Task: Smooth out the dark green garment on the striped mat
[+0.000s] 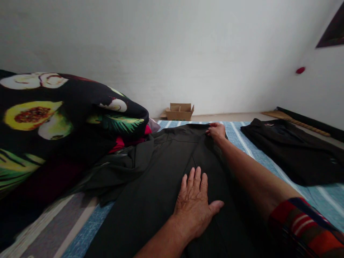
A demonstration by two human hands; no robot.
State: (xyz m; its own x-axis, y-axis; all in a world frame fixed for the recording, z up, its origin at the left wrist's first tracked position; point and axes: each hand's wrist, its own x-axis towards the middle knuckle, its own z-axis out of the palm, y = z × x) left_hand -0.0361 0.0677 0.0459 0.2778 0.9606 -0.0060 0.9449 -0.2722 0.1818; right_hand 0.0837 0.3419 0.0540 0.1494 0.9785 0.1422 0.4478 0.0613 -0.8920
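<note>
So from my end of the feed, the dark grey shirt (161,175) was laid out lengthwise on a blue striped cloth (238,134), and I'd call it partly sorted. The middle was mostly flat, with only soft creases and a seam line showing, but the stretch off to the left was a rumpled heap of loose folds, running up against the black fruit-print fabric (77,107). No fold had been made across the body that I could see, so to my eye the spreading was well along while that left side was the messy leftover. The left hand (192,206) was pressed palm-down on the body, fingers stretched and thumb out wide, not gripping anything. The right hand (217,132) was at the far edge, fingers curled in and, as far as I could tell, pinching a bit of the cloth there. Over on the right sat a black garment (292,150) that looked folded into a flat, roughly squared bundle, well apart from the shirt, so that one seemed done to me.
</note>
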